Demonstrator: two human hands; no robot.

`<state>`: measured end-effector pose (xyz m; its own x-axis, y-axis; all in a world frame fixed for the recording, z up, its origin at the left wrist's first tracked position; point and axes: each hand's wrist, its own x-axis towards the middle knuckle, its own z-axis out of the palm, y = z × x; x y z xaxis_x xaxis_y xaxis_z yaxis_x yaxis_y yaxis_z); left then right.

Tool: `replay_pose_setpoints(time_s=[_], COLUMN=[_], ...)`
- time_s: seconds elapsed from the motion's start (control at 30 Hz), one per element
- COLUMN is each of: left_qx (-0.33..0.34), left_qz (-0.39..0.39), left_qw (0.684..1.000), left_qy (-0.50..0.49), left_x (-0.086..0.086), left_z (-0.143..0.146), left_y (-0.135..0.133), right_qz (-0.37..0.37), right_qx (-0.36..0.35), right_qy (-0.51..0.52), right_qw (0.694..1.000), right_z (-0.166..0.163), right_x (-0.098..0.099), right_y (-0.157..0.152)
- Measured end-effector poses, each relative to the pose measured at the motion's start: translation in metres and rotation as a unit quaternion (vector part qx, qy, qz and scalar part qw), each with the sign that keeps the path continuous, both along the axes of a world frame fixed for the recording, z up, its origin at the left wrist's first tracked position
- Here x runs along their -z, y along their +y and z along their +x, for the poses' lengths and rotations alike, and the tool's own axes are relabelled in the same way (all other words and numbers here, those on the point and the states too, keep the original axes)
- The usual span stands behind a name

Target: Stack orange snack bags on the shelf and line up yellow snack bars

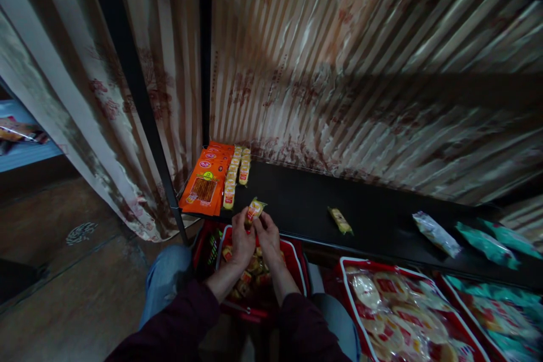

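Between my two hands is a small yellow wrapped snack (pixel 255 210) with a red label, held up over the shelf's front edge. My left hand (pixel 243 237) grips its left side, fingers closed. On its right side, the fingers of my right hand (pixel 268 236) are closed too. Below them stands a red basket (pixel 302 271) with a white rim, filled with the same small snacks (pixel 254 266). Two rows of such snacks (pixel 231 181) lie on the black shelf (pixel 292 192), beside orange packets (pixel 206 181) with a picture of brown sticks.
One yellow snack (pixel 340 220) lies alone on the shelf. Farther right are a silvery packet (pixel 436 233) and green packets (pixel 487 244). A red basket of round wrapped pastries (pixel 394 311) stands at lower right. A dark post (pixel 136 79) rises at left before a patterned curtain (pixel 288 68).
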<state>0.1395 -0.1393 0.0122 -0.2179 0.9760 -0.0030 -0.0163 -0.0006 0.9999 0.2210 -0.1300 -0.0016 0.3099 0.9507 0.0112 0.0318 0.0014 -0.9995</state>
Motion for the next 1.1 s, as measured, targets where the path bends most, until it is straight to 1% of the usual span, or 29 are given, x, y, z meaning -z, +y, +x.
replay_pose_setpoints(time_s=[0.13,0.23,0.37,0.47,0.53,0.63,0.83,1.0,1.1], left_qx=[-0.004,-0.008,0.001,0.015,0.023,0.031,0.043,0.04,0.05], left_qz=[0.017,0.005,-0.003,0.025,0.039,0.04,0.047,0.052,0.059], left_qw=[1.0,0.999,0.998,0.999,0.999,0.999,0.998,0.998,0.996], left_qy=[-0.019,-0.04,-0.059,-0.043,-0.027,-0.011,0.012,0.013,0.044], left_x=[0.0,0.002,0.007,0.011,0.012,0.012,0.015,0.026,0.033], left_z=[0.0,0.0,-0.001,-0.003,-0.004,-0.005,-0.004,-0.001,0.001], left_y=[0.003,0.006,0.013,0.018,0.022,0.029,0.047,0.058,0.061], right_qz=[0.004,0.007,0.002,-0.017,-0.02,-0.006,0.015,0.023,0.023], right_qx=[0.016,0.021,0.031,0.046,0.031,0.006,0.008,0.023,0.021], right_qy=[0.011,0.015,-0.008,-0.031,-0.052,-0.072,-0.086,-0.101,-0.13], right_qw=[1.0,1.0,0.999,0.998,0.998,0.997,0.996,0.994,0.991], right_z=[-0.003,-0.004,-0.003,-0.002,-0.002,-0.002,0.0,0.003,0.004], right_x=[-0.001,-0.001,0.003,0.008,0.01,0.013,0.019,0.026,0.027], right_y=[0.011,0.019,0.031,0.039,0.044,0.051,0.071,0.087,0.093])
